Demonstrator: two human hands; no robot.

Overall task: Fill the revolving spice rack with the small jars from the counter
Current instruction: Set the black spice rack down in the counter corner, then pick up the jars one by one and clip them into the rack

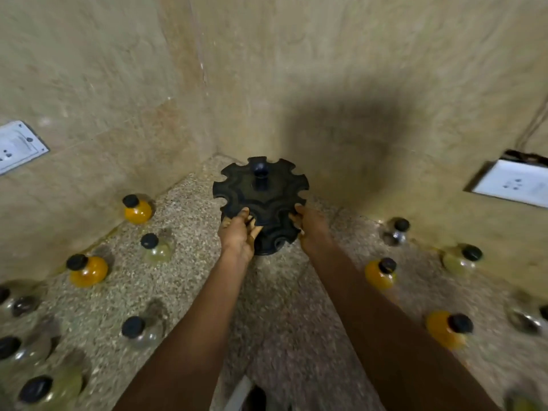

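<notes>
Both hands grip the black spice rack [261,200] by its near edge: the left hand [237,232] has its thumb on the top disc and its fingers curled into the notches below, and the right hand [308,229] clasps the rim on the other side, fingers wrapped around the edge. The rack stands on the speckled counter [275,307] in the corner where two beige walls [296,69] meet, a short post rising from the middle of its top disc. Its notched slots hold no jars, as far as the top and near side show.

The small jars sit spread out on the counter to both sides, all with black caps and all apart from the rack. On the left, an orange-filled jar [137,209] stands close to the wall, a pale one [156,247] nearer the rack, and another orange jar [87,270] further left. A clear jar [141,330] stands nearer the camera, with several more at the left edge, too blurred to tell their contents. On the right are a clear jar [396,231], an orange jar [381,272], a pale jar [462,258] and a second orange one [447,329].

A white wall socket [17,145] is set in the left wall, and another [516,182] in the right wall.
</notes>
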